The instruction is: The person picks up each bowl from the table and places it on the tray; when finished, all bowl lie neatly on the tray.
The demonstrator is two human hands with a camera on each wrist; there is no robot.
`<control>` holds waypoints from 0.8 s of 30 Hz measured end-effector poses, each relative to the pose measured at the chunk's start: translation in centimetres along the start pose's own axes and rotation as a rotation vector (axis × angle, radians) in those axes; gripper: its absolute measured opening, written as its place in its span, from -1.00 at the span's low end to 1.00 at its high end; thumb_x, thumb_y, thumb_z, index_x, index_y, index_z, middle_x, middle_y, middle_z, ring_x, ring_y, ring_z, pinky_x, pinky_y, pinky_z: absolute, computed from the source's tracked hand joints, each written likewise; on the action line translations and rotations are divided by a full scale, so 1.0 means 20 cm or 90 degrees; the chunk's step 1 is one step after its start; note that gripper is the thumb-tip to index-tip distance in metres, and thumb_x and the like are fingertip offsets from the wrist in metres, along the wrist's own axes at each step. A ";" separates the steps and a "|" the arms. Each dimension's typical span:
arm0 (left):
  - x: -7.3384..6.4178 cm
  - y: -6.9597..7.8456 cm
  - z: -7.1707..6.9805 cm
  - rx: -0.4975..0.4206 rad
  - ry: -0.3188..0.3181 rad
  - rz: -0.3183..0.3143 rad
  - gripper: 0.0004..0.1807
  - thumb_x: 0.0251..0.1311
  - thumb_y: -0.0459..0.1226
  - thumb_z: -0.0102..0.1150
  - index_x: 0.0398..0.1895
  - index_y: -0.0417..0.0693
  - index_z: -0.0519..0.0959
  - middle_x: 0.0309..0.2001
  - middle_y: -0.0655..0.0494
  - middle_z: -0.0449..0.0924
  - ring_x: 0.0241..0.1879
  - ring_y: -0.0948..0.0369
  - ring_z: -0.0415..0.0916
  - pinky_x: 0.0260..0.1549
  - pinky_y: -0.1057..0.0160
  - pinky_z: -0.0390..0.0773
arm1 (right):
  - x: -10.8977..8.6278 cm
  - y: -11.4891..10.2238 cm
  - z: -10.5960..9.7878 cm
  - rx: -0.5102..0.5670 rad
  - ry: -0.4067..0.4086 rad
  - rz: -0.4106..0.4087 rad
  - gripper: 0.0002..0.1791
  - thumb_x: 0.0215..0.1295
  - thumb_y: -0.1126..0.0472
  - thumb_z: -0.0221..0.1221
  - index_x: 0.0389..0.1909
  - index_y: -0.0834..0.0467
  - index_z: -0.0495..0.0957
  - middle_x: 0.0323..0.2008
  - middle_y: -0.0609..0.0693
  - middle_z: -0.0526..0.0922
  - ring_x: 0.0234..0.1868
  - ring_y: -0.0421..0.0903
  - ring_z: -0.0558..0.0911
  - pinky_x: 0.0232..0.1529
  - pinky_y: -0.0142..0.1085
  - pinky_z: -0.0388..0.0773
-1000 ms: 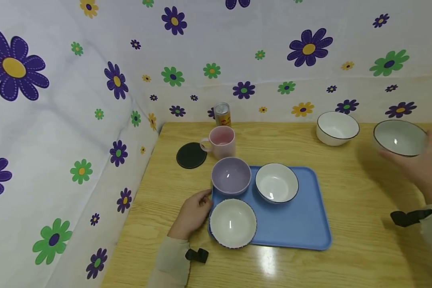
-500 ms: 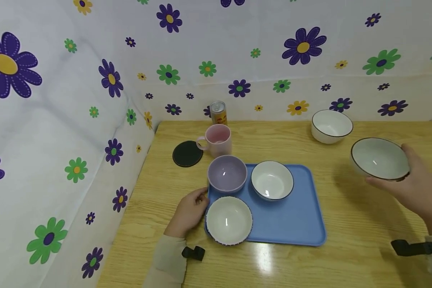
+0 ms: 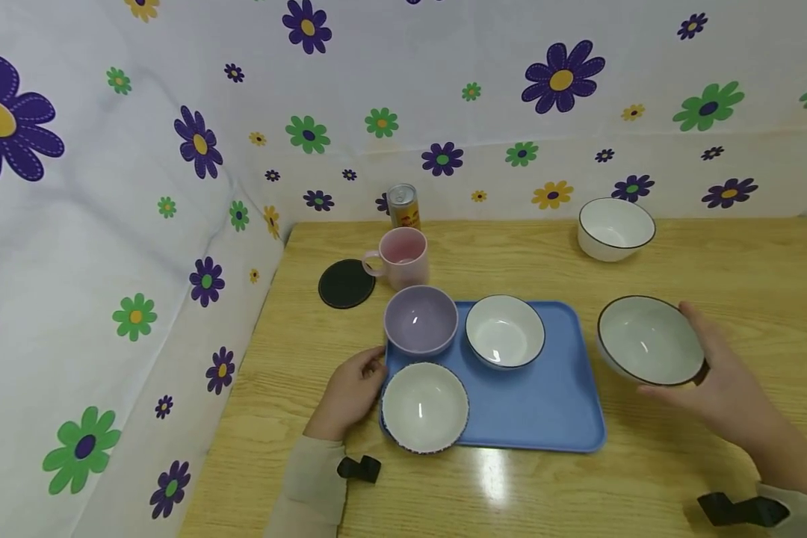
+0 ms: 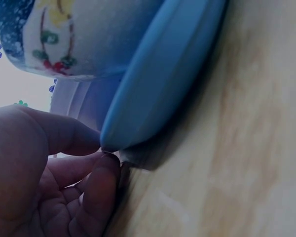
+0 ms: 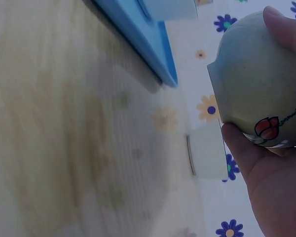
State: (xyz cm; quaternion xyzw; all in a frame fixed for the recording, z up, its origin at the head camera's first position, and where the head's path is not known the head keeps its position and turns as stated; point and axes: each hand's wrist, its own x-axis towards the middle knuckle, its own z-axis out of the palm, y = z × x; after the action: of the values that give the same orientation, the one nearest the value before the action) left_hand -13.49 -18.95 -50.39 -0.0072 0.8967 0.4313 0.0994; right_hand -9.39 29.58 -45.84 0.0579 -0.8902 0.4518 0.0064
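My right hand (image 3: 729, 400) grips a pale bowl with a dark rim (image 3: 648, 340) by its side, thumb and fingers spread around it, just right of the blue tray (image 3: 545, 418). In the right wrist view, a red flower pattern shows on the outside of this bowl (image 5: 259, 89). My left hand (image 3: 350, 392) pinches the tray's left edge; the left wrist view has the thumb and curled fingers (image 4: 96, 182) meeting at its corner. Along the tray's left side sit a purple bowl (image 3: 421, 321) and a cream bowl with a speckled blue rim (image 3: 425, 408). A white dark-rimmed bowl (image 3: 506, 332) stands beside them.
Behind the tray stand a pink mug (image 3: 405, 258) and a drink can (image 3: 403, 208), with a black round coaster (image 3: 347, 284) to their left. Another white bowl (image 3: 616, 230) is at the back right. Flowered cloth (image 3: 484, 97) bounds the wooden table behind and on the left.
My right hand has carried the pale bowl from the far right leftward and nearer, up beside the tray. My left hand stays at the tray's edge. The head view has shifted slightly.
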 end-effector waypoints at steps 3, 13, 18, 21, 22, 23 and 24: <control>0.00 0.00 0.00 0.000 -0.001 0.002 -0.55 0.38 -0.22 0.09 0.30 -0.10 0.55 -0.17 0.09 0.57 -0.18 0.17 0.45 -0.14 0.14 0.45 | -0.04 -0.02 0.06 0.027 -0.013 -0.036 0.44 -0.11 0.45 0.54 0.64 -0.03 -0.28 0.49 0.39 -0.10 0.19 -0.44 0.23 -0.06 -0.76 0.28; -0.01 0.01 0.01 -0.002 -0.003 -0.018 -0.53 0.39 -0.16 0.08 0.32 -0.05 0.53 -0.13 0.11 0.57 -0.13 0.16 0.46 -0.10 0.12 0.45 | -0.13 -0.12 0.24 0.089 -0.073 -0.069 0.49 -0.28 0.47 0.60 0.63 0.06 -0.17 0.41 0.29 0.09 0.18 -0.48 0.28 0.00 -0.70 0.34; -0.01 0.01 0.01 0.000 -0.005 -0.021 -0.53 0.39 -0.16 0.07 0.33 -0.05 0.53 -0.11 0.10 0.57 -0.12 0.15 0.46 -0.08 0.11 0.45 | -0.15 -0.16 0.31 0.080 -0.093 -0.077 0.47 -0.31 0.38 0.64 0.63 0.00 -0.10 0.40 0.27 0.14 0.22 -0.48 0.23 0.04 -0.70 0.28; 0.00 0.01 0.00 0.003 -0.004 -0.019 -0.53 0.39 -0.15 0.07 0.33 -0.04 0.53 -0.12 0.10 0.57 -0.13 0.16 0.46 -0.09 0.12 0.45 | -0.15 -0.18 0.34 0.073 -0.101 -0.099 0.46 -0.33 0.33 0.66 0.62 0.05 -0.06 0.39 0.20 0.17 0.24 -0.45 0.23 0.07 -0.69 0.23; 0.00 0.01 0.00 0.003 -0.004 -0.018 -0.53 0.39 -0.15 0.07 0.33 -0.04 0.53 -0.12 0.11 0.57 -0.14 0.16 0.46 -0.10 0.12 0.45 | -0.14 -0.18 0.35 0.074 -0.103 -0.107 0.46 -0.34 0.33 0.67 0.61 0.08 -0.05 0.38 0.18 0.18 0.24 -0.43 0.24 0.07 -0.68 0.23; 0.00 0.01 0.00 0.003 -0.004 -0.017 -0.53 0.39 -0.15 0.07 0.33 -0.04 0.53 -0.12 0.10 0.57 -0.15 0.16 0.46 -0.11 0.13 0.45 | -0.14 -0.18 0.37 0.080 -0.106 -0.116 0.46 -0.34 0.32 0.67 0.61 0.10 -0.05 0.38 0.17 0.19 0.24 -0.42 0.25 0.07 -0.67 0.25; 0.00 0.01 0.00 0.003 -0.003 -0.017 -0.53 0.39 -0.15 0.08 0.33 -0.03 0.53 -0.13 0.10 0.57 -0.16 0.16 0.46 -0.12 0.13 0.45 | -0.14 -0.18 0.38 0.086 -0.110 -0.121 0.46 -0.34 0.32 0.67 0.61 0.11 -0.05 0.38 0.15 0.19 0.24 -0.41 0.26 0.07 -0.66 0.27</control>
State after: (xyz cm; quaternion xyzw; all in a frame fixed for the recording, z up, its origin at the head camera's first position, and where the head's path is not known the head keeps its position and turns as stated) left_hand -13.52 -18.77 -50.27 -0.0181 0.8974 0.4276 0.1075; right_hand -5.89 21.62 -47.51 0.1810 -0.8457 0.5010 -0.0314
